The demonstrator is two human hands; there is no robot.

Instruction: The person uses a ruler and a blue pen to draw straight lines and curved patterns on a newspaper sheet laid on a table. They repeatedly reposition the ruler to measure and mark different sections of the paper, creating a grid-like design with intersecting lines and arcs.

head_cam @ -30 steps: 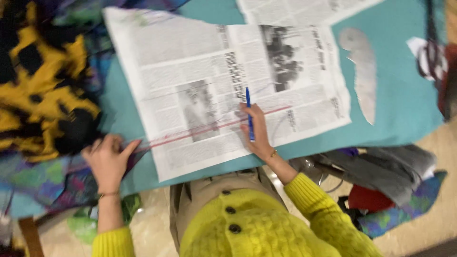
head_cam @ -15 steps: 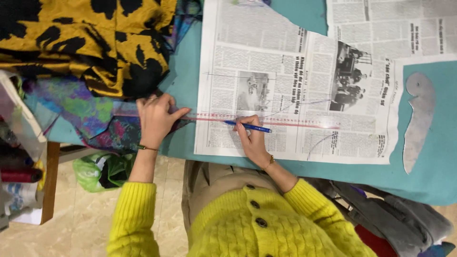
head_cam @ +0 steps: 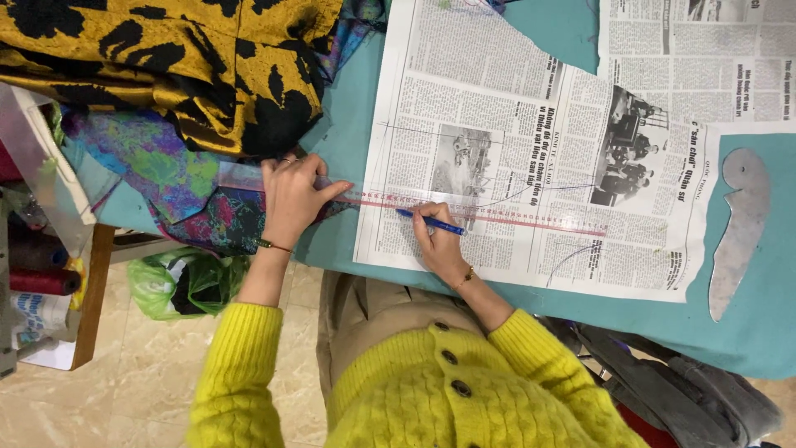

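Bright, even indoor light falls from overhead, leaving only soft, short shadows under the hands. The newspaper point(head_cam: 531, 166) is sharp and glare-free at centre. Toward 7 o'clock the floor point(head_cam: 149, 390) shows a faint sheen.

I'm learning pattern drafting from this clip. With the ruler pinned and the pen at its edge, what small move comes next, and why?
Probably draw the blue pen rightward along the clear ruler. The left hand presses the ruler flat on the newspaper, and the right hand holds the pen near the ruler's left part, with most of the edge lying beyond it.
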